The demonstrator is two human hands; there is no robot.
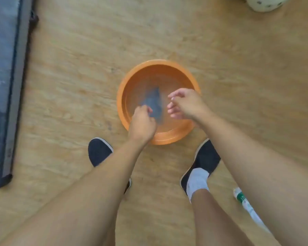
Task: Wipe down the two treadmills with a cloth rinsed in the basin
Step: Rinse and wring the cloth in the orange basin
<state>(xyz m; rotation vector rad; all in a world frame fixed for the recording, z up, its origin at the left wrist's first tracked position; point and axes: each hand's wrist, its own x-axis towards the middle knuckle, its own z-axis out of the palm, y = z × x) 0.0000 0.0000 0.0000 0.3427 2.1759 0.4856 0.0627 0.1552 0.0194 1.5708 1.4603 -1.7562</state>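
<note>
Along the left edge of the view lies the treadmill (4,86), a long dark deck with a grey side rail, flat on the wooden floor (75,59). Its near end stops well short of the person's feet.

To its right, a dark left shoe (99,150) with a pale sole edge stands on the floor, partly covered by the left forearm. That arm reaches forward to the orange basin (167,138), a round plastic basin that sits on the floor just ahead of both feet and holds clear water.

The left hand (142,121) is over the basin's near left side, fingers curled and gripping the blue-grey cloth (155,102). The cloth hangs down from the grip inside the basin, left of its middle. Motion blur hides whether its lower part lies in the water.

The right hand (185,103) hovers above the basin's right half, apart from the cloth, with its fingers loosely bent and nothing in them.

Below it stands the dark right shoe (207,157), with a white sock (197,181) above it, close to the basin's near rim. Further right, a clear plastic bottle (244,201) with a green label lies on the floor, partly hidden by the right forearm. At the top right corner shows part of a pale, dark-spotted object (263,3), too cropped to identify.
</note>
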